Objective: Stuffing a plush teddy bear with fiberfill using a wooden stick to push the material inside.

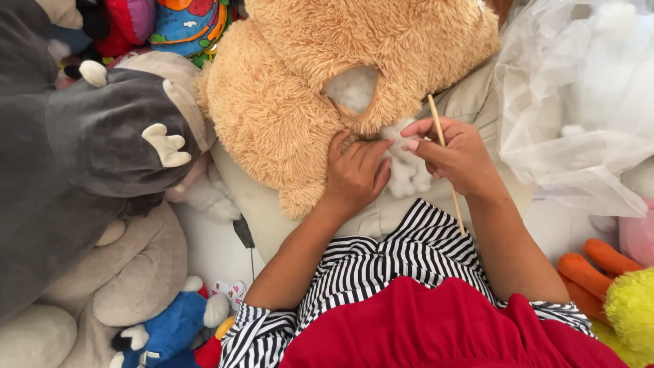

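A big tan plush toy lies across my lap, with an open seam showing white stuffing. My left hand presses on the toy's fuzzy edge beside a loose tuft of white stuffing. My right hand pinches that tuft with its fingertips and also holds a thin wooden stick, which runs from above the hand down toward my wrist. Both hands sit close together at the seam's lower end.
A grey plush toy with white claws fills the left. A blue plush lies at the bottom left. A clear plastic bag of white stuffing sits at the right, with orange and yellow toys below it.
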